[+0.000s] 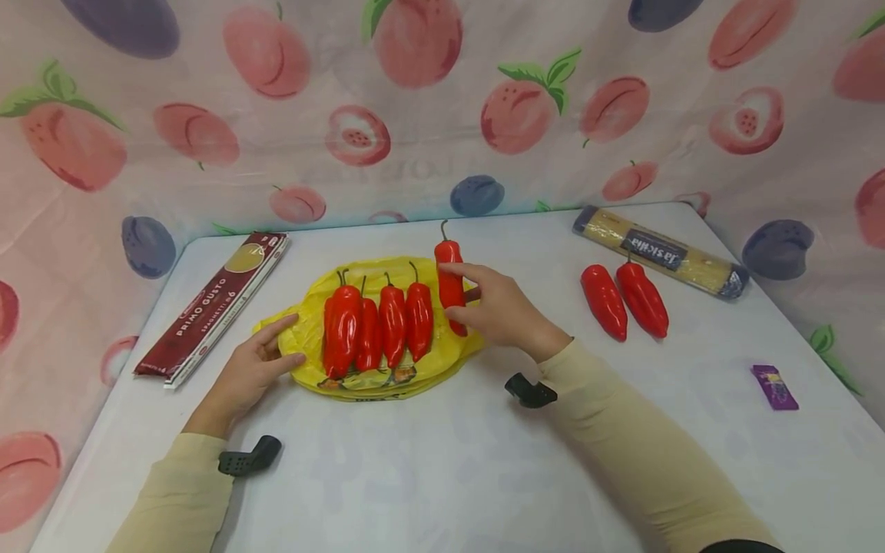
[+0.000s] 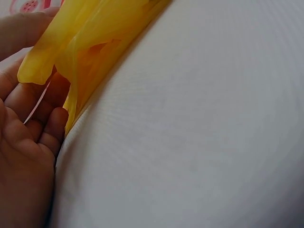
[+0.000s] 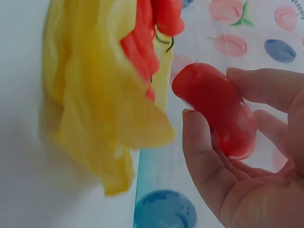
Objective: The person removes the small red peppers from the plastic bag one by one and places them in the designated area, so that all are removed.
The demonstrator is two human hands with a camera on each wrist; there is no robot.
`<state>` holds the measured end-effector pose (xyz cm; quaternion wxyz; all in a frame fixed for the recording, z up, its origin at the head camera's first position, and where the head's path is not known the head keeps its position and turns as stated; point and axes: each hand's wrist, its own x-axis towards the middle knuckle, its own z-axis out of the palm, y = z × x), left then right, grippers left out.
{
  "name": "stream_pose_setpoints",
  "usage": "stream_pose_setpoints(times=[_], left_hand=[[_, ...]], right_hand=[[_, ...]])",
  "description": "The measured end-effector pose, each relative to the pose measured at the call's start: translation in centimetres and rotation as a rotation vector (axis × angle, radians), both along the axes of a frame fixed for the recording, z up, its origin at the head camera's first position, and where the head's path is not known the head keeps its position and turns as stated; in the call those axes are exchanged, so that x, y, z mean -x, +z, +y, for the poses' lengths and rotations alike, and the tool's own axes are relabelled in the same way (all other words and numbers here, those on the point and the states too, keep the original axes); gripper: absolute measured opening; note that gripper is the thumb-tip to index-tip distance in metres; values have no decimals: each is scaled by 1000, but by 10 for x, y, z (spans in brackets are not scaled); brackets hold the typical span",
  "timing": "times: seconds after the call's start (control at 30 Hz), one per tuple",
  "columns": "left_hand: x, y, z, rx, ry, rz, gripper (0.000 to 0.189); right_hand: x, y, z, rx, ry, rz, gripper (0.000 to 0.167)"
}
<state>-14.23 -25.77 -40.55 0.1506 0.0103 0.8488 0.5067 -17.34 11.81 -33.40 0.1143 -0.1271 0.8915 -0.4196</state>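
My right hand holds a long red pepper between thumb and fingers, at the right side of a yellow plastic bag. The pepper's curved green stem points away from me; its rounded lower end faces the camera in the right wrist view. Several red peppers lie side by side on the flattened bag, stems toward the back. At the bag's left edge is my left hand, thumb and forefinger spread apart and touching the plastic. Up close in the left wrist view, its loosely bent fingers lie against a fold of the bag.
Two more red peppers lie on the white table to the right. Behind them is a clear-wrapped pack of spaghetti; a dark red spaghetti pack lies at the left. A small purple packet sits near the right edge. A fruit-patterned cloth hangs behind.
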Motion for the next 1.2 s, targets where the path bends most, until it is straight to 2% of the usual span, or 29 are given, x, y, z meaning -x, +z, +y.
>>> stream_pose_setpoints(times=[0.3,0.57,1.2], left_hand=[[0,0,0,-1,-2,0,78],[0,0,0,4,-5,10,77],[0,-1,0,6,-3,20,77]], right_hand=[[1,-5,34,-82,-69,-27,70],[0,-13,65,-143,-133,-96,73],[-7,-30,115,-197,-201,-143,79]])
